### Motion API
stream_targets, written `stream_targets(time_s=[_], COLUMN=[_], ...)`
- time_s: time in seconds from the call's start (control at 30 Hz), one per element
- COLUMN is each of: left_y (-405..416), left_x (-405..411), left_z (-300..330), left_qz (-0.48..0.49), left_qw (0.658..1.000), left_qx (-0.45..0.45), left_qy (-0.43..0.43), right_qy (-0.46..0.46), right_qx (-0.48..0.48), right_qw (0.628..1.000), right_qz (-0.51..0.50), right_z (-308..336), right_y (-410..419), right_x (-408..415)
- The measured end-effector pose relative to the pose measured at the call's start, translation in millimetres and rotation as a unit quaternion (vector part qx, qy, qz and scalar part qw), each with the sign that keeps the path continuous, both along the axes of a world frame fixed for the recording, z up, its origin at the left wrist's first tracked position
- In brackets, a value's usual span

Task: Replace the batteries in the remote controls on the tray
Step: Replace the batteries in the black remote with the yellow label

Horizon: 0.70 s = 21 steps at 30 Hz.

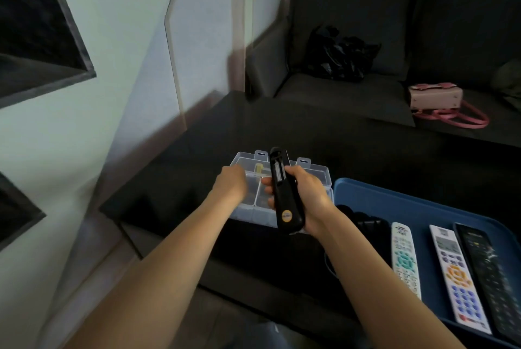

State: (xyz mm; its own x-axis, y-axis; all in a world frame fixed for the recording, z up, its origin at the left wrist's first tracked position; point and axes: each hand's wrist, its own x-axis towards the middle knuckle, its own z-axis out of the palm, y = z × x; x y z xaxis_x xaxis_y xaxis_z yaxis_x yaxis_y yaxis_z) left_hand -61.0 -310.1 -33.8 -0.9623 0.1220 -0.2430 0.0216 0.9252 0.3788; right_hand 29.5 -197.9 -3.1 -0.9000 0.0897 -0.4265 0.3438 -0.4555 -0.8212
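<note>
**Over the battery box, one remote opened**

At the left of the dark desk [282,128], left hand [231,185] reaching down into the clear plastic box [321,176], its fingers hidden behind the knuckles, so clenched or released cannot be told; probably after a battery [258,168], one yellowish cell showing in the far compartment. Just right of it, right hand [308,196] wrapped round the black remote [283,193], fingers grasping its body, back turned upward and far end tilted away, battery bay uncovered and facing the eyes. Held directly above the box, likely to keep the trip from compartment to bay short. Further right, blue tray [423,207] at the near right of the desk, carrying two white remotes [404,258] [455,275] and another black one [490,278] face up side by side, apparently waiting their turn; a dark object [363,221] at the tray's left, too dim to identify.

Glossy black desk surface, pale wall at the left. Beyond the far edge, dark sofa [366,10] with a black bag [335,55] and a pink handbag [435,99].
</note>
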Motion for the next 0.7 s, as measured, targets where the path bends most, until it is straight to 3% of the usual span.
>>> stream_targets(time_s=[0.17,0.3,0.37,0.53,0.7], left_y=[8,22,35,73,102], left_x=[12,24,30,41,37], left_z=[6,7,8,1,-20], left_qz=[0.003,-0.039,-0.083,-0.216,-0.261], left_qw=[0.999,0.986,0.977,0.954,0.954], left_qx=[-0.011,-0.030,0.022,0.103,-0.003], left_qy=[0.034,0.158,0.195,0.181,0.145], right_qy=[0.007,0.016,0.019,0.021,0.017], right_qx=[0.003,-0.015,-0.022,-0.016,-0.004], right_qw=[1.000,0.999,0.999,0.997,0.994], right_qz=[-0.009,-0.034,-0.044,-0.073,-0.106], right_z=[0,1,1,-3,-14], right_y=[10,27,38,72,102], right_x=[5,12,17,29,37])
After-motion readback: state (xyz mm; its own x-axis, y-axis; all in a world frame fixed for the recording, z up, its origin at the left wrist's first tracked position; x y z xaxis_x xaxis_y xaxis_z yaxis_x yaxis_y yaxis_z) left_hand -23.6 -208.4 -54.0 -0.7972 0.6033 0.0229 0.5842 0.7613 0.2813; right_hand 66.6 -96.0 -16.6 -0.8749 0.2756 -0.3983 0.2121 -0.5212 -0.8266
